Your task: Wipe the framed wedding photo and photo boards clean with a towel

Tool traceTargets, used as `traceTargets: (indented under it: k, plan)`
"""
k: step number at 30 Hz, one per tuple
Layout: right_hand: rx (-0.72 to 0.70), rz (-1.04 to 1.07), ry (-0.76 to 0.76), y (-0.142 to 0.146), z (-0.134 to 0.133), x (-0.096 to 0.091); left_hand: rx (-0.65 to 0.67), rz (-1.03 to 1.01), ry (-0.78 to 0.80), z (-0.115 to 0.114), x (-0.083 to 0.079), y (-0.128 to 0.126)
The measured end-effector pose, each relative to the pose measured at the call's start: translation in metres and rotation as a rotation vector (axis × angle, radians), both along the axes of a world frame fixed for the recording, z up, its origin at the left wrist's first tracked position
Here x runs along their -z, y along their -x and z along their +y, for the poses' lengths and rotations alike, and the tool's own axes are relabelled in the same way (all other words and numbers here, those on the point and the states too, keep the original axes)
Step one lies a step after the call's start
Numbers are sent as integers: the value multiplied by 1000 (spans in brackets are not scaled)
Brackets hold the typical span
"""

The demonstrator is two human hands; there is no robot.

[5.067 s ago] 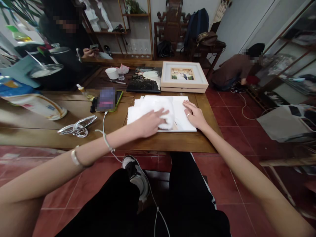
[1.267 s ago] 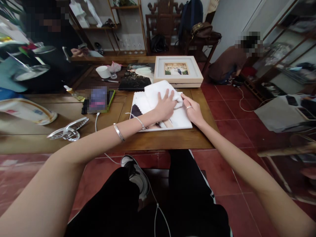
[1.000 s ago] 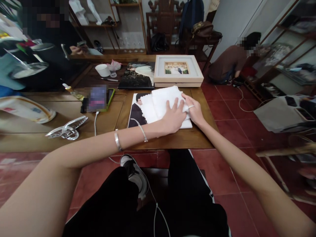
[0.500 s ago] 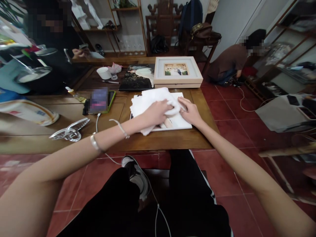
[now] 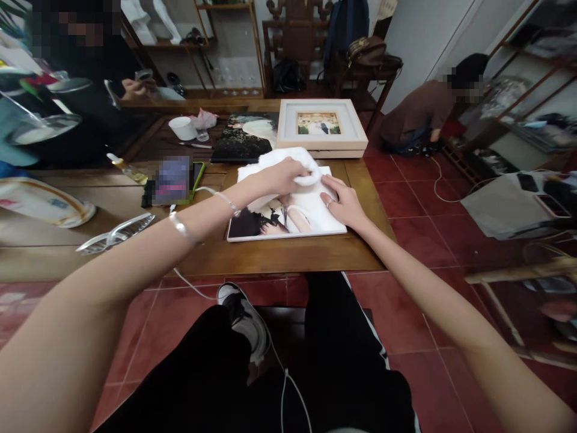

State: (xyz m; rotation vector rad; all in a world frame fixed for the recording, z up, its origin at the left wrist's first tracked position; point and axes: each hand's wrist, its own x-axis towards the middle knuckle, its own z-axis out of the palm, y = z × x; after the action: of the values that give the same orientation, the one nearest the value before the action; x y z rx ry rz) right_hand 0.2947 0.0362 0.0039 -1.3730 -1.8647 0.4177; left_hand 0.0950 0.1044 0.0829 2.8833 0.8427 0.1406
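The white cloth [image 5: 270, 157] is gripped in the left hand [image 5: 288, 173], its fingers curled into a bunched fold over the upper part of the photo panel [image 5: 311, 213], which is laid flat near the front edge of the table [image 5: 256, 258]. The right hand [image 5: 344, 203] is rested on the panel's right side, fingers loosely parted, with nothing grasped; by it the panel seems to be steadied. Light, even pressure is probably best applied through the cloth, with the ring [image 5: 329, 204] held off the print. Near the framed picture [image 5: 322, 125] just behind, strokes should be shortened so that it is not nudged.
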Motion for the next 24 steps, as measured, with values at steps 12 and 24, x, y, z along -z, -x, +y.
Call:
traceTargets:
  k: [12, 24]
  plan:
    - [67, 205, 20, 1, 5, 8, -253, 46, -36, -51, 30, 106]
    - [62, 267, 49, -3, 9, 15, -236, 172, 62, -148, 13, 86]
